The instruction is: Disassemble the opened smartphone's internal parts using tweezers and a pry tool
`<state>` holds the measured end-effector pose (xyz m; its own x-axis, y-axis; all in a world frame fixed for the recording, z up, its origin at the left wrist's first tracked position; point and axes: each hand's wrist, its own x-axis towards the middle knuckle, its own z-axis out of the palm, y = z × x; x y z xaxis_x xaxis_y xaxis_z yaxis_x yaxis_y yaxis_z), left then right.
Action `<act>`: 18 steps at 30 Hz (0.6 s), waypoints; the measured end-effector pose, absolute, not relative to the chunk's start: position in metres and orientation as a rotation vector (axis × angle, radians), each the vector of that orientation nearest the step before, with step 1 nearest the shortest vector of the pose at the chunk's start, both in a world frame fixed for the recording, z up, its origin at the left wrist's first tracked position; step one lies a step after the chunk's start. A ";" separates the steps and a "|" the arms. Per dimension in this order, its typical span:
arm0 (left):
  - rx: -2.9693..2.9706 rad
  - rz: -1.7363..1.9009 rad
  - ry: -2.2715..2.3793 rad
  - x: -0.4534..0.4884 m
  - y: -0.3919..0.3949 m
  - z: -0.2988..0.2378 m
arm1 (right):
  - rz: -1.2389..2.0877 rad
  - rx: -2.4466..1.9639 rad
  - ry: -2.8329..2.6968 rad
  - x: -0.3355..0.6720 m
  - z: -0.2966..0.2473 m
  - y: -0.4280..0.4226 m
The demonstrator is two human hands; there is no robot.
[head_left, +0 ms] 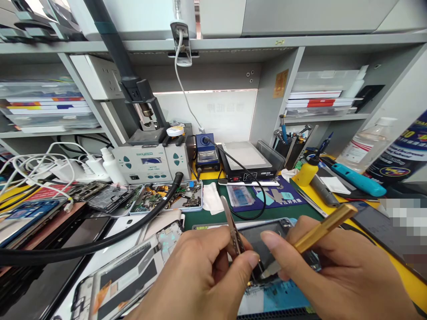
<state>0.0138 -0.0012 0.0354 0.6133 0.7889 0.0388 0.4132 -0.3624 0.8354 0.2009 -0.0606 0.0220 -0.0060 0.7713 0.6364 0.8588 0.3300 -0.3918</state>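
Gray shelves [233, 46] stand behind our green mat [196, 218]. At one phone [258, 235], our left hand [203, 271] pinches tweezers [235, 240], right hand [330, 266] one knife [323, 229].

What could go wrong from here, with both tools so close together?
The tip of the brass-handled tool in the right hand might slip and scratch the opened phone. The tweezers in the left hand sit close to that tip, so the two could knock together. The black hose appears to cross the parts tray; a tug might upset it.

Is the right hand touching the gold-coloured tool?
Touching. The head view shows the gold-coloured tool gripped in the right hand, its upper end sticking out.
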 end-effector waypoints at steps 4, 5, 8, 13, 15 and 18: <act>1.895 0.534 0.962 0.012 -0.001 0.033 | -0.080 -1.454 -1.797 0.199 0.022 -0.058; 1.859 0.530 0.955 0.011 0.000 0.033 | -0.062 -1.461 -1.796 0.199 0.021 -0.058; 1.777 0.539 0.951 0.008 0.000 0.034 | -0.032 -1.464 -1.791 0.200 0.019 -0.058; 1.739 0.545 0.960 0.004 0.000 0.040 | 0.010 -1.483 -1.816 0.203 0.020 -0.061; 1.717 0.542 0.969 0.003 0.001 0.040 | 0.050 -1.493 -1.832 0.205 0.022 -0.062; 1.683 0.531 0.966 0.004 0.002 0.038 | 0.093 -1.499 -1.825 0.205 0.024 -0.063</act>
<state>0.0044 0.0017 0.0384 0.5718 0.8117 -0.1193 0.3345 -0.0979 0.9373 0.2054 -0.0625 0.0235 -0.0234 0.8660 0.4995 0.8107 0.3088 -0.4974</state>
